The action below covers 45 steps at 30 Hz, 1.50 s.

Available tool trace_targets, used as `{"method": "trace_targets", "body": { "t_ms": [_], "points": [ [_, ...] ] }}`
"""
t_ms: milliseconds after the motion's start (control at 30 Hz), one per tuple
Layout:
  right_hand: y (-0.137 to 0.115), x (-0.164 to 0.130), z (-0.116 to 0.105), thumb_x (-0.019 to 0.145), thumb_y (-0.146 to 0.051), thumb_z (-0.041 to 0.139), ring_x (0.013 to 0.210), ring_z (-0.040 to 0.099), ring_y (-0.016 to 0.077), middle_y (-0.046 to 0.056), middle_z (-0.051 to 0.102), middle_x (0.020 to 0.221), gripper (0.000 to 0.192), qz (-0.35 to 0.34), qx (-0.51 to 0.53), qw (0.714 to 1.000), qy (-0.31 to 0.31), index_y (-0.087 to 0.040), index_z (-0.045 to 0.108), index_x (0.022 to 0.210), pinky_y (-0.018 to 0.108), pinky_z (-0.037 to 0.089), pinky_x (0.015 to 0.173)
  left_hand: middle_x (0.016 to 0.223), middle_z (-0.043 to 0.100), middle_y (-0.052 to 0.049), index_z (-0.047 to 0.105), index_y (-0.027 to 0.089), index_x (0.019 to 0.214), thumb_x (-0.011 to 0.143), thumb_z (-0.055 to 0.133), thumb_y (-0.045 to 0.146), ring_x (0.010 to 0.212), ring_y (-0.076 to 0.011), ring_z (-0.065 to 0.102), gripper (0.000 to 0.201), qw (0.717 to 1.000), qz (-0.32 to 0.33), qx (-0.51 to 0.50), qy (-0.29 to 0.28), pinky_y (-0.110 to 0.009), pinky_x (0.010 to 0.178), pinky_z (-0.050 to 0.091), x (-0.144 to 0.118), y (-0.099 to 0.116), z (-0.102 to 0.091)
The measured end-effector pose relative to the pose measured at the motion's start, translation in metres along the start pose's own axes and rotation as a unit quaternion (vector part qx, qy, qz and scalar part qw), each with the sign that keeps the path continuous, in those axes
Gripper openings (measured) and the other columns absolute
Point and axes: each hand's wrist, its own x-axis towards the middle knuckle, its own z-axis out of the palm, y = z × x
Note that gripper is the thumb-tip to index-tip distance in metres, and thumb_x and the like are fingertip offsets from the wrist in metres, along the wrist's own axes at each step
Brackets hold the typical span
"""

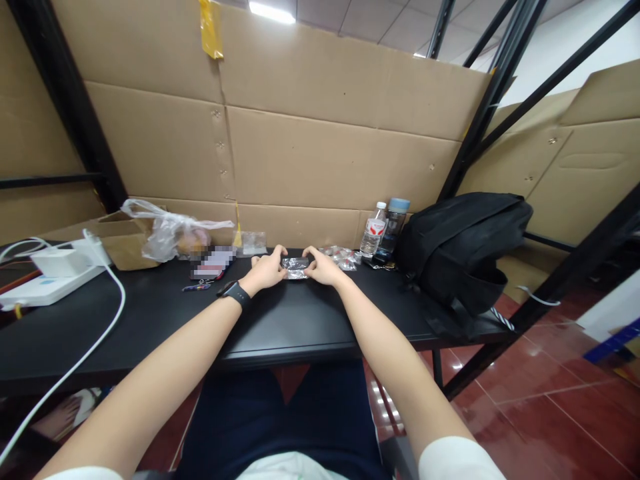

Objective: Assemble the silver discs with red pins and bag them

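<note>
Head view: both arms reach forward over the black bench (280,327). The left hand (269,270) and the right hand (323,268) meet at a small clear packet (296,268) lying flat on the bench near its far edge. Each hand pinches one end of the packet, left fingers on the left end, right fingers on the right end. The left wrist carries a black watch (236,293). More small packets (343,257) lie just right of the right hand. Two bottles (385,229) stand behind them against the cardboard wall (320,153), beside a black backpack (460,250). A plastic bag (173,233) and a cardboard box (117,240) sit at far left. A white charger (60,262) with cable (100,333) rests at the left end.
</note>
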Motion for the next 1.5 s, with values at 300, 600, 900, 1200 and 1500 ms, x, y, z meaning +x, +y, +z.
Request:
{"method": "trace_targets", "body": {
  "t_ms": [300,600,900,1200,1500],
  "points": [
    [-0.006,0.001,0.002,0.086,-0.014,0.061,0.080,0.064,0.0174,0.003,0.068,0.082,0.029,-0.061,-0.167,0.984,-0.028,-0.022,0.077,0.109,0.029,0.047,0.083,0.100,0.075,-0.007,0.070,0.032,0.112,0.089,0.049,0.032,0.103,-0.0295,0.064,0.031,0.991,0.064,0.112,-0.018,-0.048,0.095,0.032,-0.001,-0.002,0.010],
    [-0.010,0.000,0.007,0.084,-0.023,0.071,0.126,0.042,0.0318,0.010,0.053,0.136,0.020,-0.009,-0.270,0.961,-0.058,-0.026,0.077,0.103,0.053,0.035,0.103,0.125,0.063,-0.010,0.076,0.030,0.102,0.082,0.059,0.036,0.126,-0.0363,0.043,0.027,0.987,0.099,0.120,-0.025,-0.055,0.102,0.030,-0.001,-0.008,0.014],
    [-0.002,0.004,-0.001,0.096,-0.028,0.058,0.108,0.058,0.0239,0.009,0.070,0.110,0.020,-0.010,-0.176,0.984,-0.004,-0.020,0.076,0.095,0.038,0.043,0.094,0.122,0.067,-0.008,0.074,0.026,0.096,0.094,0.049,0.036,0.120,-0.0315,0.048,0.027,0.993,0.083,0.079,0.026,-0.050,0.096,0.032,0.001,-0.008,0.013],
    [0.001,0.006,0.000,0.079,-0.021,0.074,0.060,0.060,0.0109,0.002,0.072,0.078,0.025,0.014,0.128,0.992,0.011,-0.015,0.068,0.103,0.022,0.049,0.059,0.125,0.067,-0.008,0.072,0.025,0.093,0.099,0.041,0.036,0.118,-0.0320,0.050,0.033,0.998,0.023,0.029,0.052,-0.047,0.092,0.035,0.008,-0.007,0.007],
    [-0.003,0.001,-0.009,0.067,-0.027,0.087,0.060,0.061,0.0120,0.006,0.073,0.074,0.025,0.048,0.187,0.980,0.043,-0.013,0.073,0.083,0.019,0.047,0.048,0.121,0.067,-0.006,0.073,0.028,0.096,0.097,0.043,0.029,0.118,-0.0302,0.050,0.029,0.998,0.052,0.022,0.027,-0.044,0.094,0.036,0.009,-0.010,0.004]
  ]
}}
